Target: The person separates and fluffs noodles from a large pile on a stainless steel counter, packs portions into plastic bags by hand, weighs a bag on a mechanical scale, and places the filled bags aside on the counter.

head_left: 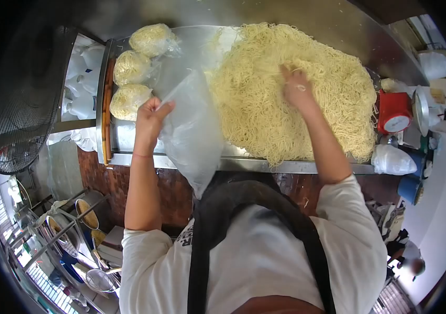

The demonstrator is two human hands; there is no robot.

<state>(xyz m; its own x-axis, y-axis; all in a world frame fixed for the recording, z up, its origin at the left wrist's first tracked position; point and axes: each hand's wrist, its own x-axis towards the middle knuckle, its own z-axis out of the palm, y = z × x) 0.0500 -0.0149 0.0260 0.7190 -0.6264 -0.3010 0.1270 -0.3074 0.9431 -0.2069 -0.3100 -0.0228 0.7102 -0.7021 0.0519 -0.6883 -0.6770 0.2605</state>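
My left hand is closed in a pinch on the rim of a clear plastic bag. The bag hangs down over the table's front edge and looks limp. A wide heap of thin yellow noodles covers the right part of the metal table. My right hand is at the middle of this heap, with a noodle strand stuck on its back. Motion smears its fingers, and I cannot see whether they grip any noodles. Left of the bag, three tied bags of noodles stand in a column.
Wooden poles lie along the table's left edge, near a fan. A red scale with a dial stands at the right, above a white plastic bag. Pots and a strainer sit on a rack at lower left. Another person is at far right.
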